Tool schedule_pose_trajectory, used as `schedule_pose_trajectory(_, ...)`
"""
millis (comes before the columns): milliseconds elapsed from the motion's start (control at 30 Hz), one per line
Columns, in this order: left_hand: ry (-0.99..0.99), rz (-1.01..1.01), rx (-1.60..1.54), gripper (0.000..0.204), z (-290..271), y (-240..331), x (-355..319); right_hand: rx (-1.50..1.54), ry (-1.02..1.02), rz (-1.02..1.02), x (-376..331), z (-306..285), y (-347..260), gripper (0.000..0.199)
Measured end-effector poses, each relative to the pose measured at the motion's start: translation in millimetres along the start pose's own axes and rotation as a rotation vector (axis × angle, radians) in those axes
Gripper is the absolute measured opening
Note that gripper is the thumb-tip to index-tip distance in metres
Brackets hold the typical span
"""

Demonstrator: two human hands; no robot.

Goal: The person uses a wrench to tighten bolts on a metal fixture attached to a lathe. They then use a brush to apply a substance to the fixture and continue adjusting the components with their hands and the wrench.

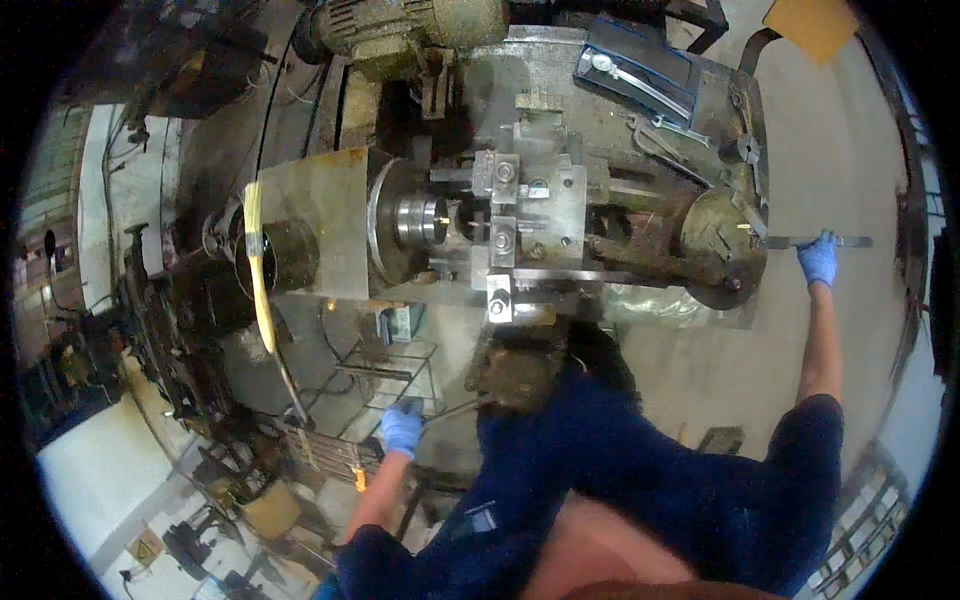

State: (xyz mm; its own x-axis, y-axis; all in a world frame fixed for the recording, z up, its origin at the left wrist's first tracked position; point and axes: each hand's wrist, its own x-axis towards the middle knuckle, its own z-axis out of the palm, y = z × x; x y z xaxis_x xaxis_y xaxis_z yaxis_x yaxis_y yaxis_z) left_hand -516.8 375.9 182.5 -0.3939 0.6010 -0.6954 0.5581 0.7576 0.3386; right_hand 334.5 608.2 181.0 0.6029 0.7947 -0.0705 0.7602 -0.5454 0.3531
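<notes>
My right hand, in a blue glove, is closed around a flat metal bar that sticks out beside the round end piece of a small lathe. At the lower left my left hand, gloved too, is closed on the end of a thin lever running toward the machine's front. Between the hands is the lathe's chuck, with a small brass-coloured piece at its centre. Facing it stands the tool slide with several bolted clamps.
A pale-bristled brush lies over the headstock cover. At the back right, a dial caliper rests in a blue case, near several wrenches. A motor sits behind. A wire-frame stand is below the chuck.
</notes>
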Motion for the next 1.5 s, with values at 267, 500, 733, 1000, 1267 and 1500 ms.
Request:
schedule_pose_trajectory(267, 0.045, -0.042, 0.141, 0.032, -13.6, -28.4, 13.3, 0.086, -0.335, -0.117, 15.1, -12.8, 26.9, 0.059)
schedule_pose_trajectory(500, 0.057, 0.065, -0.030, 0.020, -9.0, 53.7, -15.2, 0.630, -0.286, -0.180, 48.6, -145.8, -105.0, 0.057)
schedule_pose_trajectory(733, 0.078, 0.011, -0.305, 0.019, 6.1, 54.6, -2.9, 0.280, -0.502, -0.272, 65.0, -63.6, -153.6, 0.061)
schedule_pose_trajectory(1000, 0.126, -0.073, -0.020, 0.033, -7.6, -6.9, 16.0, 0.174, -0.475, -0.351, 60.2, 8.9, -160.8, 0.064)
schedule_pose_trajectory(1267, 0.036, -0.144, -0.266, 0.036, -7.8, 7.4, -1.6, 0.447, -0.365, -0.112, 80.2, -37.7, -122.7, 0.063)
schedule_pose_trajectory(1500, -0.124, 0.445, 0.363, 0.033, -29.0, 72.8, -14.1, 1.081, 0.185, -0.418, -99.8, -183.3, -153.3, 0.037)
